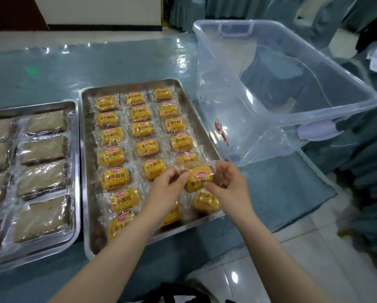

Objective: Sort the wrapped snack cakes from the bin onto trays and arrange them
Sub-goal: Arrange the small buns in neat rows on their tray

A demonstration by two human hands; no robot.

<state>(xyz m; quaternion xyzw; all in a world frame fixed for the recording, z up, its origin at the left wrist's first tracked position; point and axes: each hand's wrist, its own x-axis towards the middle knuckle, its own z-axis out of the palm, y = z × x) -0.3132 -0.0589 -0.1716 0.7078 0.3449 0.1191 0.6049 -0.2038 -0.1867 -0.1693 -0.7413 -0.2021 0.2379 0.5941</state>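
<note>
Yellow-wrapped snack cake [199, 179] is being pinched at its wrapper ends by both hands, left [169, 182] and right [227, 182], over the steel tray [85, 171]'s right column; likely next: lowering it into the gap beneath.

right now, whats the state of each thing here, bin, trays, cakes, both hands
clear plastic bin: upright, no lid, looks empty
right steel tray: nearly full, yellow cakes in three columns
held yellow cake: wrapped, pinched by both hands over the right column
left steel tray: holds wrapped brown cakes
left hand: grip on wrapper
right hand: grip on wrapper
</note>
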